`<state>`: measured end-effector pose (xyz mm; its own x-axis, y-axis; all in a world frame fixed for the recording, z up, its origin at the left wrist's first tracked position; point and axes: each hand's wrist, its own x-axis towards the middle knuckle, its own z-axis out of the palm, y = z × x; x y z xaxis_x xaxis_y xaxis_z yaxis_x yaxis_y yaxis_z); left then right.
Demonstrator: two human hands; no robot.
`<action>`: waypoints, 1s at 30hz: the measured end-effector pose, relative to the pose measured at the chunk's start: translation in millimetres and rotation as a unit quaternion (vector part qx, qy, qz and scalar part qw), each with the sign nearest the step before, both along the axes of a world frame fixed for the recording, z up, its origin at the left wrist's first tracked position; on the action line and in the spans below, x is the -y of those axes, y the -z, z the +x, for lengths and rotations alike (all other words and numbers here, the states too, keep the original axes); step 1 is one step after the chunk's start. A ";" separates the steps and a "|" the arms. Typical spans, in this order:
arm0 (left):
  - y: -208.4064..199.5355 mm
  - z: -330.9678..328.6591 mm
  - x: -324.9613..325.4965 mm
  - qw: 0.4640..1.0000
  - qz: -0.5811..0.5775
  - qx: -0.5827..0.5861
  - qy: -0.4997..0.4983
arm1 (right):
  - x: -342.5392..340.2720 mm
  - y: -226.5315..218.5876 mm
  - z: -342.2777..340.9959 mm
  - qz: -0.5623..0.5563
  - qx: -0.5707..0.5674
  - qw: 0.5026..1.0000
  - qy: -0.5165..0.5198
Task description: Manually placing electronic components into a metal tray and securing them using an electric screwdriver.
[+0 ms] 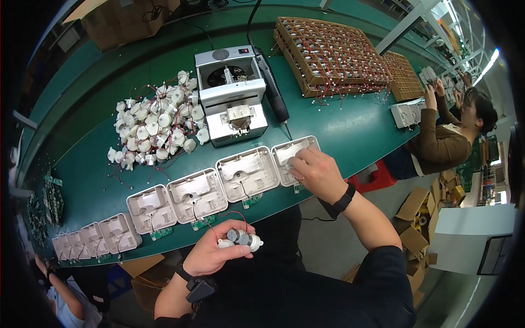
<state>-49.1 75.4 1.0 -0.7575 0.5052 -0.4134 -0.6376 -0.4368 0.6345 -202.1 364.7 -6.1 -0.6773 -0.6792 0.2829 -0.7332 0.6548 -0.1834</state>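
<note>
a couple of small motors [240,238] with red wires are cupped in the left hand [210,254], fingers curled loosely round them, held below the edge of the green bench [339,123]. the right hand [317,174] is pressed down on the last white plastic housing [291,156] at the right end of the row of housings [197,194]; the fingers are bent over it, but whether anything is pinched under them can't be told.

for this bit to go well, the housing probably should be held flat while the part is seated square in its pocket, and the wires kept clear of the little green circuit boards [203,222] hanging off the front edge (easy to snag, by the look of it).

hard to make out: what's under the right palm, and how many motors are really in the left hand. the heap of white motors [156,128] is a tangle, the row's left end is squashed by the lens, and the grey machine [231,93] behind is only partly readable.
</note>
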 end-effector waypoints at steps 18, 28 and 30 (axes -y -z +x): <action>-6.4 2.1 -3.5 0.929 -0.296 -0.213 -0.064 | 82.4 -68.0 73.3 -0.095 0.238 0.952 -0.169; -24.3 10.7 7.6 0.851 -0.402 -0.333 -0.066 | 91.4 -55.0 83.3 -0.124 0.245 0.944 -0.183; -23.5 12.0 9.3 0.851 -0.404 -0.328 -0.064 | 92.3 -55.8 84.2 -0.116 0.263 0.942 -0.173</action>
